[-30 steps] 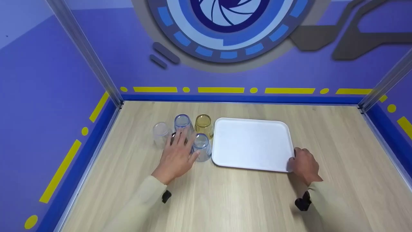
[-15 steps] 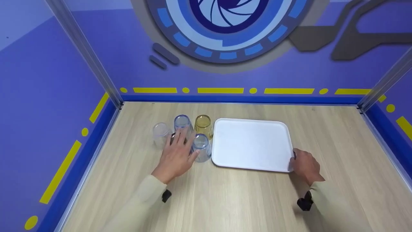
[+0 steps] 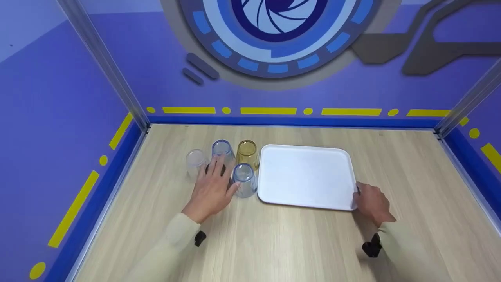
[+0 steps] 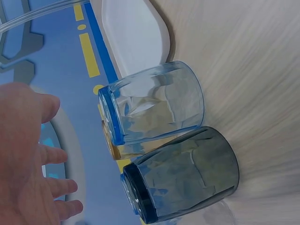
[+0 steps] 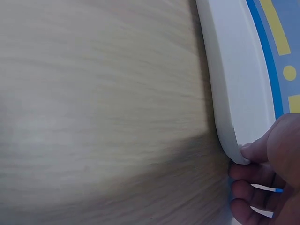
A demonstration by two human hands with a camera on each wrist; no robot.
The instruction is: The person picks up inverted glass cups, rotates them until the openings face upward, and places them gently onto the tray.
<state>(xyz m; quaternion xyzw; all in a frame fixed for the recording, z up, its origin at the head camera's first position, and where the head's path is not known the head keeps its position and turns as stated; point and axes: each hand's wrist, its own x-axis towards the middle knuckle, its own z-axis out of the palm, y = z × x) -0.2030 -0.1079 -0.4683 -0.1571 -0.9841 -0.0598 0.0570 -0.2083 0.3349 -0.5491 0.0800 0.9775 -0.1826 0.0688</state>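
Several drinking glasses stand upside down in a cluster left of a white tray (image 3: pixel 307 176). They are a clear glass (image 3: pixel 195 159), a blue-tinted glass (image 3: pixel 222 148) at the back, an amber glass (image 3: pixel 247 153), a light blue glass (image 3: pixel 245 184) in front and a dark grey glass (image 4: pixel 192 173). My left hand (image 3: pixel 211 191) hovers over the dark one with fingers spread, largely hiding it in the head view; the left wrist view shows a gap between fingers and glasses. At the tray's front right corner, my right hand (image 3: pixel 372 201) grips the rim, thumb on top and fingers curled underneath.
A wooden tabletop (image 3: pixel 274 243) bears everything. Purple-blue panels enclose it at the back (image 3: pixel 274 94), left (image 3: pixel 51 129) and right, with metal posts at the corners. The amber and light blue glasses stand close to the tray's left edge.
My left hand has drawn back slightly toward me and left, uncovering more of the dark glass's top. My right hand keeps its grip on the tray; tray and glasses look unmoved.
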